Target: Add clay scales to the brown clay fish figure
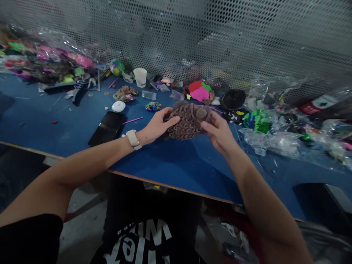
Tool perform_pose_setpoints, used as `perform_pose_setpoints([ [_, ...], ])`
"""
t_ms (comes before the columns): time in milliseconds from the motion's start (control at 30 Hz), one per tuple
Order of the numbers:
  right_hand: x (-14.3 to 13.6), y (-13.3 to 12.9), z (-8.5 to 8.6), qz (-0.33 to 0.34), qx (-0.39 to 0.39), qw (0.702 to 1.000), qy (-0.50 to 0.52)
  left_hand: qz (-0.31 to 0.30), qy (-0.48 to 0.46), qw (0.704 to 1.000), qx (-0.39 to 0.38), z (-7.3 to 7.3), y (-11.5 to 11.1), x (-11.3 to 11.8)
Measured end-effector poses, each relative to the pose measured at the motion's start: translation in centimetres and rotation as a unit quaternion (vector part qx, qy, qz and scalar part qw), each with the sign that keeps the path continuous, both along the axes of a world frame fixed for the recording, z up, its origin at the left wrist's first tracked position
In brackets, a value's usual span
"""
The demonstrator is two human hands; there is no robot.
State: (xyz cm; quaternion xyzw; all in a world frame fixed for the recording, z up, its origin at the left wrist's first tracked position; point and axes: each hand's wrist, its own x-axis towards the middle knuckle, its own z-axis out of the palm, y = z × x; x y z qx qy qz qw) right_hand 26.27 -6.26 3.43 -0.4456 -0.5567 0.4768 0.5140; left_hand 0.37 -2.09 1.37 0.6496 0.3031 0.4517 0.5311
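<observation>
A brown clay figure [184,123] is raised over the blue table, covered in rows of overlapping scales, with a round, eye-like disc at its right end. My left hand [162,124] grips its left end, thumb laid across the scales and fingers partly hidden behind. At the right end, my right hand [217,132] holds it with the thumb in front near the disc; some fingers are out of sight behind it. Just beyond my left hand lies a small multicoloured lump [153,106].
Left of me are a black phone [107,128], a white case [118,106] and a pink stick [133,120]. A paper cup [140,77] stands by the perforated metal screen [176,36]. Colourful clay and plastic bags crowd both sides. A black bowl [233,99] sits back right.
</observation>
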Motion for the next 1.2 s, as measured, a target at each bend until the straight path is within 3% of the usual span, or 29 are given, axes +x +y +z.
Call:
perform_pose_setpoints([
  [233,-2.9,-0.7,-2.1,-0.022,-0.039,0.999,0.021,0.001,-0.021,1.000,-0.024,-0.3,0.2,0.0],
  [433,-2.2,0.3,-2.5,-0.134,0.012,0.988,0.078,0.017,-0.021,0.998,-0.051,-0.2,0.3,-0.2],
  [567,-1.8,0.9,-3.1,-0.154,0.036,0.985,0.074,-0.004,0.018,0.996,-0.088,-0.5,0.1,-0.1],
  [967,-1.2,1.3,-3.2,-0.118,0.049,0.985,0.118,-0.108,0.062,0.991,-0.053,-0.2,-0.3,-0.2],
  [1200,-2.1,0.4,-2.6,0.005,0.086,0.993,0.083,-0.082,-0.015,0.995,-0.051,-0.6,-0.3,0.4],
])
